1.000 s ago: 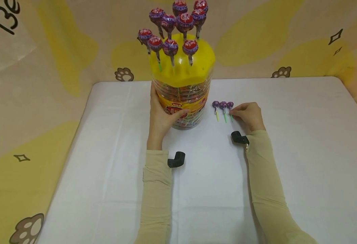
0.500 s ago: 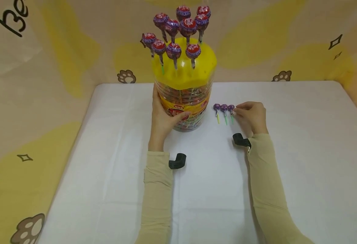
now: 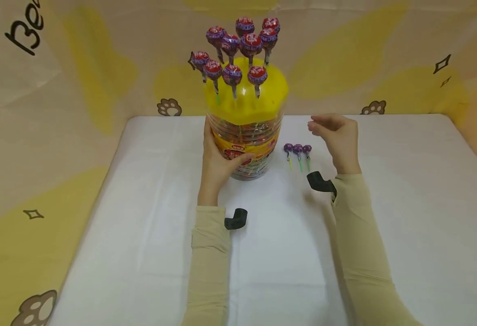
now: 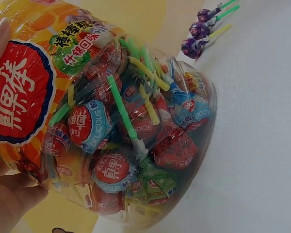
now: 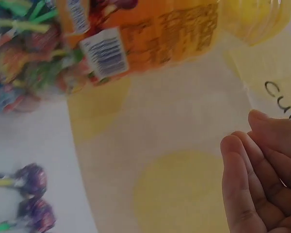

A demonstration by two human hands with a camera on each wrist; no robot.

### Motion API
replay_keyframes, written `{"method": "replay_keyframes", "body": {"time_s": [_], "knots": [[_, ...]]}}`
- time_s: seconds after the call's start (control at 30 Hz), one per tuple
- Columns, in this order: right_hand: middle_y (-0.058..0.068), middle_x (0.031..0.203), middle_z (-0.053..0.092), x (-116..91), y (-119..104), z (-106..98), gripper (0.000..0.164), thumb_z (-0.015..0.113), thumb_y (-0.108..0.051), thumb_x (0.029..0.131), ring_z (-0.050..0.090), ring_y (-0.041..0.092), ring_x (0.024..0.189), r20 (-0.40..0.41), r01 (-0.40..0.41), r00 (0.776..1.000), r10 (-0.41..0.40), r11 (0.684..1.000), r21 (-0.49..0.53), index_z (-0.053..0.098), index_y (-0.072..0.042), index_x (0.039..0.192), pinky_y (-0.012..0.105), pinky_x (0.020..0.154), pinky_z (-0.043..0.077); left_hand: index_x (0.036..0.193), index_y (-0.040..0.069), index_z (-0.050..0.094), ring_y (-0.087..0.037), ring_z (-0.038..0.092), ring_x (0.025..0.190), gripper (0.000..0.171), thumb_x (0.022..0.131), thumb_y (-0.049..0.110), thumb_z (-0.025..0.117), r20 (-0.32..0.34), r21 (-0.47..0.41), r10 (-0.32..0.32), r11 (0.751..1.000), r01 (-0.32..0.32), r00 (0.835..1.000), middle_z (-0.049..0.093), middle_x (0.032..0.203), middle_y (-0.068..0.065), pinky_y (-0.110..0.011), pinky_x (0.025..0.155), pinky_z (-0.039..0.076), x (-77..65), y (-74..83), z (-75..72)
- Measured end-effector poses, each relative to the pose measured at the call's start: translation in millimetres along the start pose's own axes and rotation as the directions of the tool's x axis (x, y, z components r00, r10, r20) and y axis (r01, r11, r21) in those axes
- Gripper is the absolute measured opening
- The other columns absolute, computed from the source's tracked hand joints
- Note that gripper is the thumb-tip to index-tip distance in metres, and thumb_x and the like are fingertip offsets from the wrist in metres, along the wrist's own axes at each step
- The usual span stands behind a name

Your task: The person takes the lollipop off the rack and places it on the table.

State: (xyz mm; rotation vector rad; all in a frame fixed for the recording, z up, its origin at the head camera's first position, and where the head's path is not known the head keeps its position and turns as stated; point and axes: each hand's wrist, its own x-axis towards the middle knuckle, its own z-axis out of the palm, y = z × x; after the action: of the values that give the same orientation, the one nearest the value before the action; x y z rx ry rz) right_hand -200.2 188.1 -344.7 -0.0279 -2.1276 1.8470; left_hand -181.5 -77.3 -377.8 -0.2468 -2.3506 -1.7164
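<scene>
My left hand (image 3: 218, 158) grips the side of a clear plastic candy jar (image 3: 244, 136) with a yellow top, its thumb across the label and its other fingers behind. In the left wrist view, wrapped lollipops fill the bottom of the jar. Several red-and-purple lollipops (image 3: 250, 44) stand upright in the yellow top. Right of the jar, three purple lollipops (image 3: 298, 149) lie in a row on the table, sticks towards me. Above and to the right of that row hangs my right hand (image 3: 338, 136), fingers loosely bent and holding nothing, as the right wrist view (image 5: 262, 179) also shows.
A white-covered table (image 3: 279, 253) carries everything. Behind it and on the left stands a patterned cloth backdrop (image 3: 344, 54) with paw prints. A black wrist camera (image 3: 320, 182) juts from the right sleeve, another black camera (image 3: 236, 219) from the left sleeve.
My right hand has let go of the rightmost lollipop in the row and lifted up away from it. The left hand stays on the jar. The head view has tilted slightly up.
</scene>
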Motion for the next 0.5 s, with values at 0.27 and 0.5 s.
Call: {"method": "replay_keyframes", "body": {"time_s": [0.27, 0.5], "knots": [[0.005, 0.084, 0.07, 6, -53, 26, 0.019, 0.074, -0.007, 0.081, 0.066, 0.02, 0.077, 0.023, 0.089, 0.995, -0.096, 0.975, 0.204, 0.072, 0.003, 0.097, 0.022, 0.076, 0.055, 0.151, 0.025, -0.001, -0.016, 0.023, 0.138, 0.113, 0.074, 0.031, 0.081, -0.005, 0.002, -0.007, 1.0, 0.007, 1.0, 0.017, 0.153, -0.002, -0.036, 0.114, 0.021, -1.9, -0.7, 0.1], [0.007, 0.089, 0.07, 14, -79, 47, 0.015, 0.074, -0.005, 0.081, 0.063, 0.021, 0.079, -0.013, 0.176, 0.984, -0.177, 0.962, 0.209, 0.073, 0.001, 0.095, 0.024, 0.078, 0.054, 0.151, 0.028, -0.002, -0.015, 0.022, 0.138, 0.114, 0.073, 0.034, 0.081, -0.011, 0.012, -0.005, 1.0, 0.005, 1.0, 0.016, 0.154, 0.0, -0.037, 0.114, 0.021, -2.1, -1.3, 0.2]]}}
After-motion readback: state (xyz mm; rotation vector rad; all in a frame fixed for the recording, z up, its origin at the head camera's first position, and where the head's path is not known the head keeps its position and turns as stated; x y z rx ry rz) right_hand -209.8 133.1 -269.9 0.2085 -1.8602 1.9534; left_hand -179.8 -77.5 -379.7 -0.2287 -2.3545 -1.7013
